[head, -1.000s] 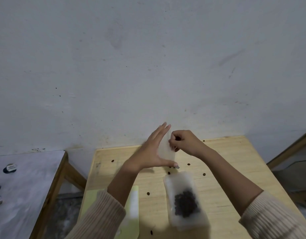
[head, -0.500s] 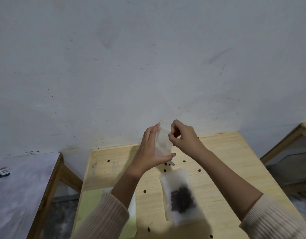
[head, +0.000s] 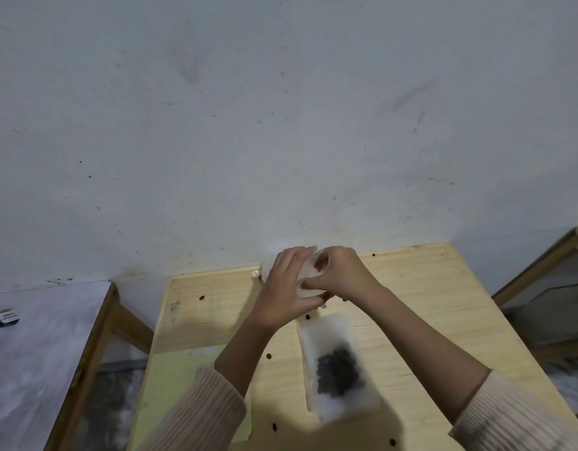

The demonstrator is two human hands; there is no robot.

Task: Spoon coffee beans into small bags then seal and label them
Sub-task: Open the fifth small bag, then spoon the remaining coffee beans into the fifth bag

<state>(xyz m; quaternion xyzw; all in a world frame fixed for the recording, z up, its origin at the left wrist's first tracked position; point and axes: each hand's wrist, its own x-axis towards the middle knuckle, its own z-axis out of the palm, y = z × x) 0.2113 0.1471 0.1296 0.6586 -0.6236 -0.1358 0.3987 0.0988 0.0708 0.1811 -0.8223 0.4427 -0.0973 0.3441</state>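
Bag (head: 333,336) of coffee beans (head: 338,374) lying flat on the wooden table (head: 427,304), at five o'clock from both hands and clear of them. Left hand (head: 289,288) holds a small clear empty bag (head: 309,276) between thumb and nearly straight fingers; right hand (head: 344,275) pinches its upper edge. Label on the dark disc (head: 6,317), at nine o'clock, is too blurred to read.
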